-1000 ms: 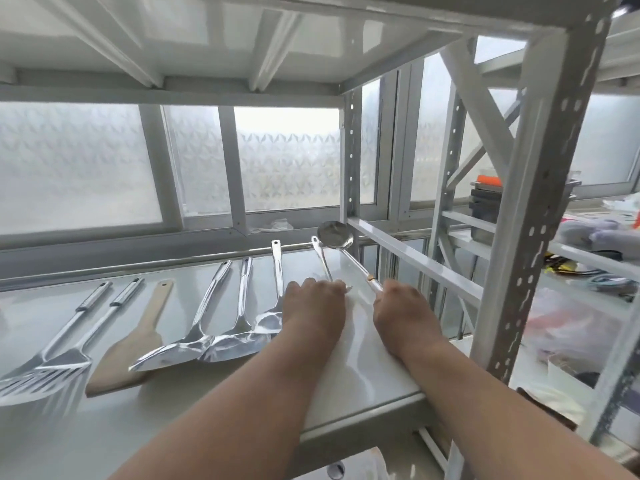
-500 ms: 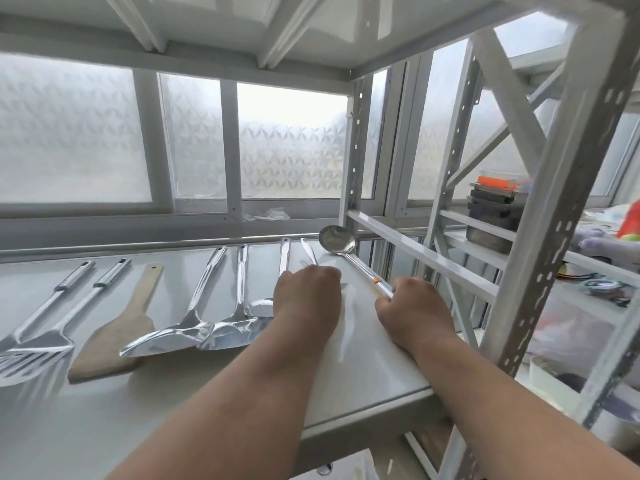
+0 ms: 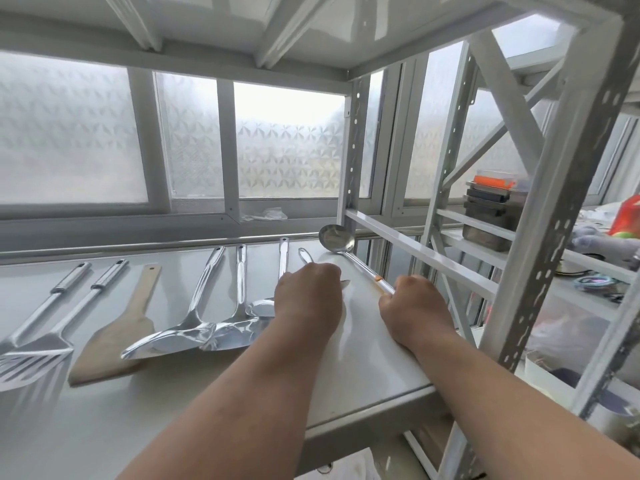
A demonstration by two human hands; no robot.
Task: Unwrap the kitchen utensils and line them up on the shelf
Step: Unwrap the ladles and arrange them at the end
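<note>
The ladle point(image 3: 336, 239) lies at the right end of the shelf point(image 3: 363, 358), its bowl at the far edge by the rear upright post point(image 3: 353, 150), its long handle running back toward me. My right hand point(image 3: 414, 306) is curled closed around the near end of that handle, knuckles up, just behind a small orange mark on the shaft. My left hand point(image 3: 308, 299) rests as a loose fist on the shelf, covering the middle of a slim utensil point(image 3: 305, 254) whose rounded handle end pokes out beyond my knuckles; I cannot tell whether my fingers pinch it or only press on it.

Left of my left hand the row continues: a spoon point(image 3: 265, 304) with its bowl toward me, two shiny turners point(image 3: 221, 334) whose blades overlap, a wooden spatula point(image 3: 114, 337), then two slotted turners point(image 3: 31, 355) at the left edge. All handles point toward the frosted window point(image 3: 287, 150).

A white side rail point(image 3: 415, 251) of the rack runs close beside the ladle handle on my right. Beyond it, a neighbouring shelf carries a stack of dark trays point(image 3: 488, 209).
</note>
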